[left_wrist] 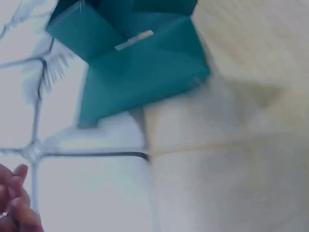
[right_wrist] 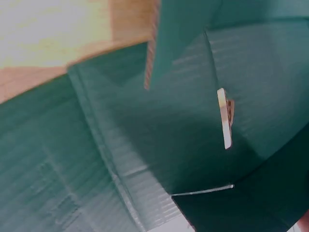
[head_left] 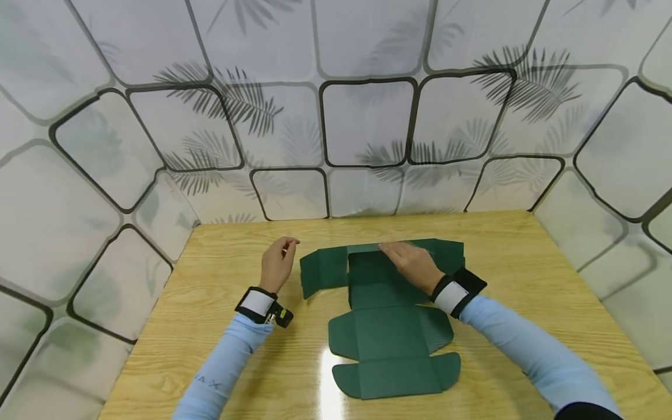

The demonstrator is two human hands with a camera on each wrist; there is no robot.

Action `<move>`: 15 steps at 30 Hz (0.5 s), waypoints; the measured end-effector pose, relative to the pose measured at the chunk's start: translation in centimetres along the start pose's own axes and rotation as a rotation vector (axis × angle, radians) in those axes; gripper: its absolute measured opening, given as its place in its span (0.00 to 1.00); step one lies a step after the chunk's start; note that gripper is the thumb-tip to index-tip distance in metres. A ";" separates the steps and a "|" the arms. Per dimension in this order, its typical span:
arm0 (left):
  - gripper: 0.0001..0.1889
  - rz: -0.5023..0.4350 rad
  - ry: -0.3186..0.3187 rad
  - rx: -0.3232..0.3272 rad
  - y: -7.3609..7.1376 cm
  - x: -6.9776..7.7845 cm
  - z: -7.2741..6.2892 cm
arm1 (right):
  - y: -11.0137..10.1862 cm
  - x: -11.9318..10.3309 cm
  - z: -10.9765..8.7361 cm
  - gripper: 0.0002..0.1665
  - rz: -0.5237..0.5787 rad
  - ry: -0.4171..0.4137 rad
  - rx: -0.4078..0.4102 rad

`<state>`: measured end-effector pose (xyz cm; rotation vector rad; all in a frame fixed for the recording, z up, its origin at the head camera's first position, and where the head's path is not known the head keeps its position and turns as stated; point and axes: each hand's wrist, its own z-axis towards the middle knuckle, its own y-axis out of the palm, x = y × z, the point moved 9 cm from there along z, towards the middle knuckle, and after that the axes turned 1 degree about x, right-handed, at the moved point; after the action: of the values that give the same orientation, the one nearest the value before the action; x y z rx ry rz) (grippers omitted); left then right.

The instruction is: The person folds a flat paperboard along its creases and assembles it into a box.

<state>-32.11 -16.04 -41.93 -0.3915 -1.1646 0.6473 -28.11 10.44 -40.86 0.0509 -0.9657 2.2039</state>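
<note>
A dark green cardboard box blank lies unfolded, its rounded side flaps spread toward me. At its far end a narrow panel is raised, and a bent flap sticks out to the left. My right hand touches the raised far panel with extended fingers. Left of the bent flap, apart from the cardboard, my left hand hovers with loosely bent fingers and nothing in them. The left wrist view catches its fingertips below a raised green panel. A slot shows in the cardboard in the right wrist view.
The blank lies on a light wood-grain table. Behind it and at both sides hangs a white curtain with dark outlines and leaf prints, meeting the table's far edge.
</note>
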 end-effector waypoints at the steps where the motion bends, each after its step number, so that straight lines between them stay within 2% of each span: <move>1: 0.13 -0.039 -0.061 -0.045 0.6 -1.2 -0.1 | -0.2 -0.3 -0.2 0.14 -0.010 -0.016 0.015; 2: 0.14 -0.077 -0.120 -0.101 1.4 -2.3 -0.4 | -0.4 -0.6 -0.3 0.11 -0.019 -0.029 0.031; 4: 0.17 -0.169 -0.233 -0.243 3.5 -4.3 -1.2 | -0.9 -1.2 -0.6 0.17 -0.048 -0.052 0.070; 6: 0.20 -0.310 -0.318 -0.385 5.5 -5.5 -2.3 | -1.2 -1.7 -0.7 0.24 -0.074 -0.070 0.104; 7: 0.22 -0.388 -0.350 -0.444 6.4 -5.7 -2.8 | -1.3 -1.9 -0.8 0.24 -0.085 -0.077 0.116; 9: 0.27 -0.549 -0.376 -0.555 8.0 -5.3 -3.8 | -1.5 -2.3 -0.9 0.24 -0.099 -0.087 0.131; 11: 0.35 -0.684 -0.381 -0.654 9.1 -4.2 -4.7 | -1.7 -2.7 -1.0 0.23 -0.110 -0.095 0.142; 13: 0.42 -0.760 -0.357 -0.736 9.9 -2.7 -5.3 | -1.9 -2.9 -1.1 0.23 -0.121 -0.100 0.149; 15: 0.45 -0.810 -0.310 -0.816 10.6 -1.2 -5.9 | -2.1 -3.1 -1.2 0.23 -0.130 -0.103 0.153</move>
<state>-29.75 -8.56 -51.21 -0.4544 -1.7135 -0.5239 -24.22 10.35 -41.38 0.2924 -0.8231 2.1674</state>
